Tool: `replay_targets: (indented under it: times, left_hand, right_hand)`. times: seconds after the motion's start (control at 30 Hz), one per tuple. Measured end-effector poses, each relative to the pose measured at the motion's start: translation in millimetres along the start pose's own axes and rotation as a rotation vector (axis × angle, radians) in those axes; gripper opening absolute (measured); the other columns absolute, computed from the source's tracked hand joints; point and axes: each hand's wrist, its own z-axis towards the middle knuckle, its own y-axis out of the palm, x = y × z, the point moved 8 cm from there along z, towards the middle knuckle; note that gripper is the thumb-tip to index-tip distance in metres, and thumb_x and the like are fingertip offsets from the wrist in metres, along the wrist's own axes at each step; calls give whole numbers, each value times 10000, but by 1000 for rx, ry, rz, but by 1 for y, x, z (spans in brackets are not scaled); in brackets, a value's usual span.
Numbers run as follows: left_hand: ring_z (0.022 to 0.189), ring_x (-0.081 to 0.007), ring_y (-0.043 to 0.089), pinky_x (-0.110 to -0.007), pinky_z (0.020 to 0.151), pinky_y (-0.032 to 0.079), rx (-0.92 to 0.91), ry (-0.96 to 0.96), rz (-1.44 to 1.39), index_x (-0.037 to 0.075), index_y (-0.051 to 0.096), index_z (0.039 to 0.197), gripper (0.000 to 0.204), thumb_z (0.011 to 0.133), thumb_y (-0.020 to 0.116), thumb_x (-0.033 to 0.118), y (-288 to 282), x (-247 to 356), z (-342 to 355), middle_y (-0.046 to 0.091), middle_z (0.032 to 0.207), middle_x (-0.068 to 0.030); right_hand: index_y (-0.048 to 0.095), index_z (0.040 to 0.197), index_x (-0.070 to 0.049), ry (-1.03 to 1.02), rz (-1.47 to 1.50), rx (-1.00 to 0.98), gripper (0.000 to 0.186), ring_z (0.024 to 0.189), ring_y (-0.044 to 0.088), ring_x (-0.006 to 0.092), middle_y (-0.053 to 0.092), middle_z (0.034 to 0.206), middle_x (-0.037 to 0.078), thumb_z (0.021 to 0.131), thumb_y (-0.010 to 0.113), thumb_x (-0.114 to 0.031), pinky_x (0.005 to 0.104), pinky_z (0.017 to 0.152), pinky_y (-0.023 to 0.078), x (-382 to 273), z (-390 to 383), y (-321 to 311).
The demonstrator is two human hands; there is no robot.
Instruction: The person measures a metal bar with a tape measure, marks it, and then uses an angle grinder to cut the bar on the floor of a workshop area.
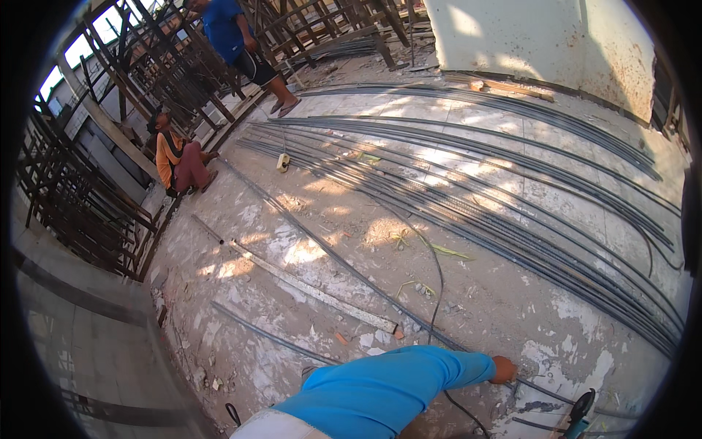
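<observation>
1. Head view: my left hand [504, 370] looks closed around the long steel bar [336, 254], near its lower-right part, though the fingers' undersides are hidden. The bar runs low across the dusty floor [512, 311] toward the seated person [173, 157]. A loose grip could let it roll or twist.

2. My right hand is out of view, so I cannot tell whether it holds anything.

3. The teal-and-black power tool [578, 420], at the lower right, is near my left hand. If it were running and slipped, its dark round end could catch my fingers or the bar; I cannot tell whether it is on.

4. The dark cable [441, 276] crosses the bar close to my blue sleeve [409, 377]. Dragging the bar could snag or scrape it; whether it passes over or under, I cannot make out.

5. The bar's far end lies near the seated person's feet, so a sharp sideways swing here could knock them.

6. The bundled bars [453, 208] and the pale flat strip [314, 285] flank mine on the floor. A careless step on either could roll underfoot and unbalance me.
</observation>
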Motion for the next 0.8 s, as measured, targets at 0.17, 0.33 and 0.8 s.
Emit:
replay_targets:
  times: [0.17,0.33,0.8]
  left_hand:
    - [903,-382,622,-475,774,480,-29,-2,-30,58,621,1007,231,801,594,158,-5,15,18,649,924,-208]
    - [910,-351,633,-464,762,485,-8,-2,-19,130,674,1003,237,782,592,110,2,-1,26,665,971,-170]
    - [944,-396,619,-483,812,483,35,-37,49,-5,568,1086,328,810,581,172,-9,-6,5,636,1008,-226]
  right_hand:
    - [394,1297,19,6,24,40,819,769,592,236,603,976,139,546,697,-103,339,672,507,-22,13,-5]
    - [413,1276,19,-2,62,25,779,770,594,235,606,970,138,562,700,-100,339,674,506,-39,22,18]
    - [467,1217,19,-12,66,30,665,773,599,231,613,953,134,607,707,-90,338,680,506,-49,3,29]
